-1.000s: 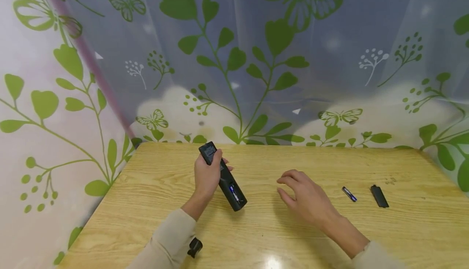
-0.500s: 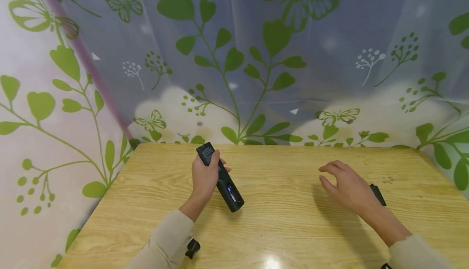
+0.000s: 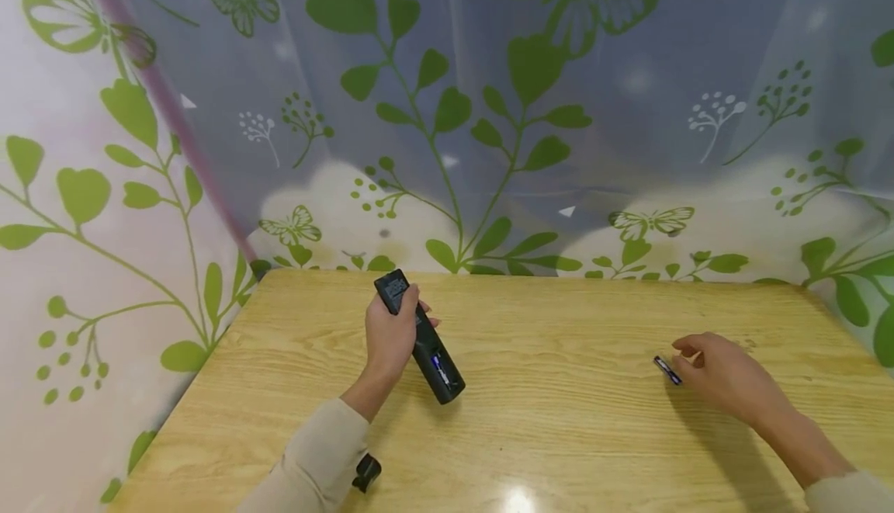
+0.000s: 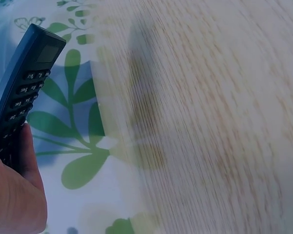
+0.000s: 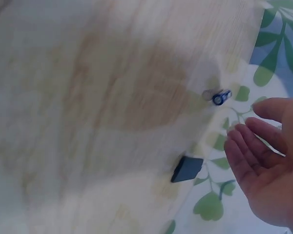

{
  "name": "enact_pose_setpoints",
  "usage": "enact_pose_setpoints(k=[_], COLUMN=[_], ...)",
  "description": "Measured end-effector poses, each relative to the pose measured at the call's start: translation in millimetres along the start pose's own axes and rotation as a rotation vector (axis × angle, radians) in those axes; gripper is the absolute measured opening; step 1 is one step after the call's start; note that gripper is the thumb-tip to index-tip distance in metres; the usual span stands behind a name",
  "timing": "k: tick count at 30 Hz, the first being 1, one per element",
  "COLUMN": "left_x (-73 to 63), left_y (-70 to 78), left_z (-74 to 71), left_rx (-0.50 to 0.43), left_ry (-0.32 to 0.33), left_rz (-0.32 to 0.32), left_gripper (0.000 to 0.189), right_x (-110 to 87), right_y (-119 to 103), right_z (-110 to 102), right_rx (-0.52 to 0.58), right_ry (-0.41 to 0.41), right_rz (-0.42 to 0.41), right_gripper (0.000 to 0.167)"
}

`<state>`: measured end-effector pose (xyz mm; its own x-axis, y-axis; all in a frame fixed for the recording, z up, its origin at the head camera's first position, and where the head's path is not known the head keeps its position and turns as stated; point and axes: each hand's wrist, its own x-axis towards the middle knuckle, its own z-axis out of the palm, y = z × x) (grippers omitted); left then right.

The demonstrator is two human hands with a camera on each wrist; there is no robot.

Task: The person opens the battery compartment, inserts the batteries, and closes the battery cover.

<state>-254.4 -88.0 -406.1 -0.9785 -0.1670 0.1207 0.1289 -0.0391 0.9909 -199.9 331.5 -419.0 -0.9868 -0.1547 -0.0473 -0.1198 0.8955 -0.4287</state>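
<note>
My left hand point(image 3: 393, 338) grips a black remote control point(image 3: 426, 346) with its back up, the thumb lying across it. The battery compartment at its lower end has no cover on, and a blue battery point(image 3: 442, 369) shows inside. In the left wrist view the keypad side of the remote point(image 4: 22, 97) is visible. Over at the right, my right hand point(image 3: 733, 381) hovers with loosely bent fingers beside a loose blue battery point(image 3: 667, 370) on the table. A small black battery cover point(image 5: 187, 169) lies near that battery in the right wrist view; my right hand hides it in the head view.
The wooden table point(image 3: 545, 428) ends at a curtain point(image 3: 489, 148) printed with green leaves and butterflies, which also hangs along the left side. A small black object point(image 3: 366, 473) shows by the left sleeve point(image 3: 317, 451).
My right hand has moved rightward across the table to the loose battery, passing over it and now covering the battery cover. My left hand keeps the remote control almost still.
</note>
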Motion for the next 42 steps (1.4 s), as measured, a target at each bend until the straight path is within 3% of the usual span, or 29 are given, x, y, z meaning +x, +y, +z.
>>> enact_pose_setpoints(k=[6, 11, 17, 29, 42], left_x=[-0.8, -0.9, -2.0, -2.6, -3.9], left_y=[-0.2, -3.4, -3.4, -4.0, -4.1], left_z=[0.9, 0.9, 0.4, -0.2, -0.2], left_rx=[-0.010, 0.001, -0.006, -0.021, -0.032], left_ry=[-0.005, -0.006, -0.004, -0.002, 0.011], left_rz=[0.002, 0.020, 0.011, -0.032, -0.028], left_gripper=[0.030, 0.033, 0.030, 0.030, 0.028], right_x=[-3.2, -4.9, -5.1, -3.7, -5.7], right_y=[11, 11, 7, 0, 3], right_z=[2, 6, 11, 16, 11], right_rx=[0.015, 0.032, 0.023, 0.009, 0.061], right_ry=[-0.077, -0.093, -0.085, -0.045, -0.055], right_rz=[0.021, 0.050, 0.071, 0.090, 0.093], right_gripper=[0.036, 0.033, 0.038, 0.018, 0.023])
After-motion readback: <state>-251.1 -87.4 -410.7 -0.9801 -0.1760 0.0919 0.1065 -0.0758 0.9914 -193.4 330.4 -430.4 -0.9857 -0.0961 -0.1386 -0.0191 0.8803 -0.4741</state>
